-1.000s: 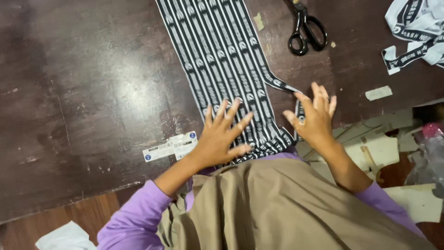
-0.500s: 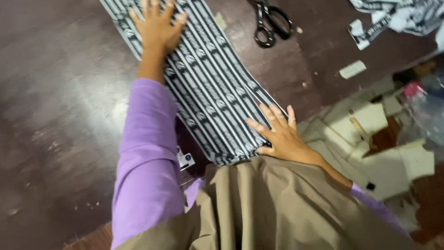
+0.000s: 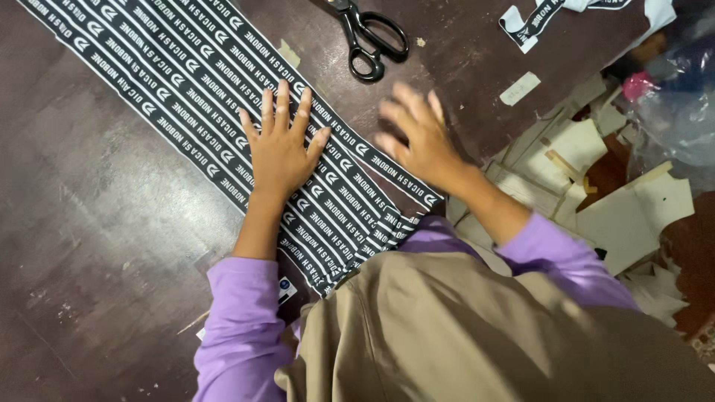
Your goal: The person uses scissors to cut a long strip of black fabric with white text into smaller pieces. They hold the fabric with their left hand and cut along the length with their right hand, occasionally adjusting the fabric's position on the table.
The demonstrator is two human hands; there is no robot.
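A long strip of black fabric with white printed stripes is spread flat on a dark wooden table. It runs diagonally from the far left corner of the table down to the near edge, where its end is covered by the person's tan garment.

The left hand is laid palm down on the middle of the strip, with the fingers spread wide and straight and nothing gripped. The purple sleeve of that arm is seen over the near edge of the table.

The right hand is blurred. It is held open with the fingers loosely spread, at the right-hand border of the strip, partly over the fabric and partly over the bare wood. Whether it is pressed on the fabric or held just above it cannot be told. Nothing is held in it.

A pair of black-handled scissors is seen on the table near the far edge, well apart from both hands, just beyond the strip's right border. A smaller piece of the same striped fabric lies at the far right corner. Pale paper and card scraps are piled beyond the right edge of the table, and a small pale scrap rests on the wood near that edge.
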